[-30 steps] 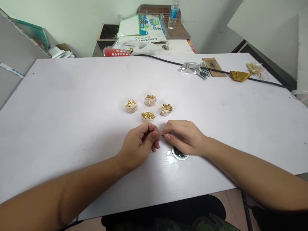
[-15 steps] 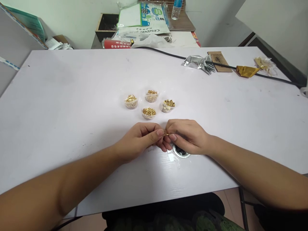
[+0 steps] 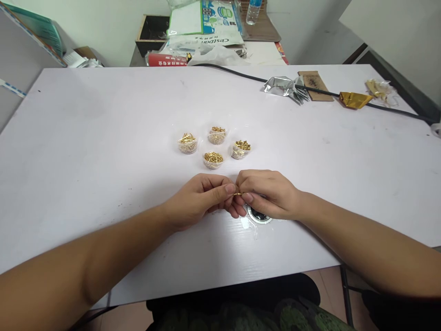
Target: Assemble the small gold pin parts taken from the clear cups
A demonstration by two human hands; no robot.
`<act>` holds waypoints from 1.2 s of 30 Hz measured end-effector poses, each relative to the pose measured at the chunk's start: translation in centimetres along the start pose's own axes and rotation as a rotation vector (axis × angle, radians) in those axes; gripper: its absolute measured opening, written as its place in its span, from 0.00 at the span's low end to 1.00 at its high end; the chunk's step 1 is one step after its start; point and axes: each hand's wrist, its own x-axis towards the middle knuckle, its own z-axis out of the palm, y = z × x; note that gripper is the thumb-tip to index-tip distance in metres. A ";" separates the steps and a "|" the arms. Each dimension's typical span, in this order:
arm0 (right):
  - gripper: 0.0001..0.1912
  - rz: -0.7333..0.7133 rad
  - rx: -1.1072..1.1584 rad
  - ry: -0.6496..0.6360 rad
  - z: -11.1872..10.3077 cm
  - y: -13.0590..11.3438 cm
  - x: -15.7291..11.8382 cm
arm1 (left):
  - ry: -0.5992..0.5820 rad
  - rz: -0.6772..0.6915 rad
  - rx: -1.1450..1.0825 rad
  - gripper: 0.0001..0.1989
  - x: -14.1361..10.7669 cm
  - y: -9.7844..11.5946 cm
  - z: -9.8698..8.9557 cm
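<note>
My left hand (image 3: 210,197) and my right hand (image 3: 270,193) meet over the near middle of the white table. A small gold metal pin (image 3: 237,194) runs between their pinched fingertips, one end in each hand. Whether it is one piece or two joined pieces I cannot tell. Just beyond the hands are several small clear cups of gold metal parts: a left cup (image 3: 188,144), a back cup (image 3: 217,136), a right cup (image 3: 240,150) and a front cup (image 3: 213,160). Below my right hand lies a round dark disc with a silver rim (image 3: 259,216), partly covered by the fingers.
A black cable (image 3: 241,73) crosses the table's back right, with silver foil (image 3: 282,86) and gold foil (image 3: 354,99) on it. A cardboard piece (image 3: 315,86) and a plastic bag of yellowish parts (image 3: 381,90) lie there too. Behind the table stands a water bottle (image 3: 253,13).
The hands stay pinched together with hardly any movement. Slightly more of the gold pin shows between the fingertips. The whole view has shifted a little.
</note>
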 end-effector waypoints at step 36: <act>0.11 0.018 -0.326 -0.111 -0.6 0.3 -0.4 | 0.190 0.115 0.461 0.12 -0.4 -0.4 0.6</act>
